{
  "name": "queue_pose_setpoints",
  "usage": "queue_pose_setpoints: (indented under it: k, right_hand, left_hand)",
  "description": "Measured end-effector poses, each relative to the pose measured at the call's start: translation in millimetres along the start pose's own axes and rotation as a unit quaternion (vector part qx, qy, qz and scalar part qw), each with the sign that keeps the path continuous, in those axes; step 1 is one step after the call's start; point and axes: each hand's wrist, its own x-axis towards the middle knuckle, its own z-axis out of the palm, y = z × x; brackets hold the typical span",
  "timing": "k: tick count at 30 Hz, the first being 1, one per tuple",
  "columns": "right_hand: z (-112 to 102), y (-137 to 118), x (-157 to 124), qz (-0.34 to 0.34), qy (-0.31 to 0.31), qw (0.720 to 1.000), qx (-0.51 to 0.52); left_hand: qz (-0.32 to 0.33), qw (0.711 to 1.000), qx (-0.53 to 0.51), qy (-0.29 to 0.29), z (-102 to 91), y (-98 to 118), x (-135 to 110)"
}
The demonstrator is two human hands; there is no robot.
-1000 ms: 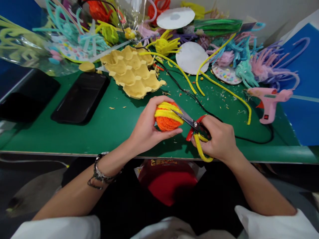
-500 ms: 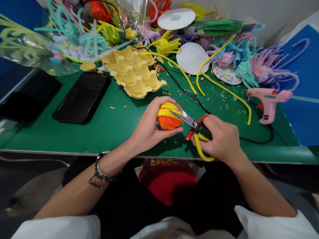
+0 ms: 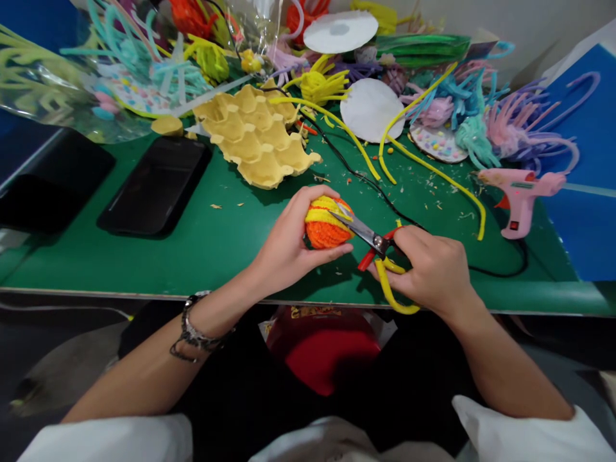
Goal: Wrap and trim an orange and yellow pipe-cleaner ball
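Below the near edge of the tabletop [image 3: 144,263], a red object [image 3: 322,353] lies in the person's lap, and a dark bracelet [image 3: 192,333] circles the left wrist. Just past the near edge, at its middle, the left hand [image 3: 283,250] is closed around an orange-and-yellow ball [image 3: 327,224] of wound pipe cleaner, thumb under it and fingers over its top, and holds it slightly above the green surface. The right hand [image 3: 433,273], just beside it toward the right edge, grips the red handles of the scissors [image 3: 370,240]. The blade tips touch the yellow band on the ball; how far the blades are parted cannot be told. A yellow strand [image 3: 392,298] curves out beneath the right hand. Toward the left edge lie two black phones [image 3: 156,186], face up and side by side. A black cord [image 3: 500,269] runs behind the right hand toward the right edge. Farther in, a yellow egg carton [image 3: 257,138] sits at the middle, a long yellow pipe cleaner [image 3: 433,170] lies to its right, and a pink glue gun [image 3: 522,192] rests near the right edge. A white disc [image 3: 370,110] lies beyond. Mixed pipe cleaners [image 3: 462,106] are heaped along the far edge.
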Motion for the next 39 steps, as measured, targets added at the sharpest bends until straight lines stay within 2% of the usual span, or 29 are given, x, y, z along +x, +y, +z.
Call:
queue_pose_setpoints:
  k: [10,13,17,19,22,31,39]
  right_hand:
    - [1.5,2.9,-1.8,0.021,-0.028,0.999,0.028]
    - [1.9,4.6,-0.3,0.037,-0.029,0.996,0.078]
    - [2.0,6.6,4.1,0.092,-0.024,0.981,0.169]
    - [2.5,7.3,5.8,0.098,-0.035,0.978,0.179]
    - [4.0,7.2,6.6,0.067,-0.047,0.985,0.151]
    - [3.8,7.7,4.6,0.0,-0.025,0.997,0.076]
    - [-0.1,7.2,5.2,-0.051,0.008,0.998,-0.045]
  left_hand:
    - [-0.035,0.999,-0.014,-0.017,-0.8,0.5,1.4]
    - [-0.036,0.999,-0.013,-0.024,-1.7,0.4,2.0]
    - [-0.023,0.999,-0.006,-0.022,-3.1,0.0,3.0]
    - [-0.016,1.0,0.0,-0.021,-3.7,-0.1,3.3]
    - [-0.004,1.0,-0.001,-0.029,-4.4,0.5,3.2]
    - [0.017,0.998,-0.012,-0.057,-5.0,1.2,2.3]
    - [-0.026,0.997,-0.003,-0.076,-5.2,1.0,2.7]
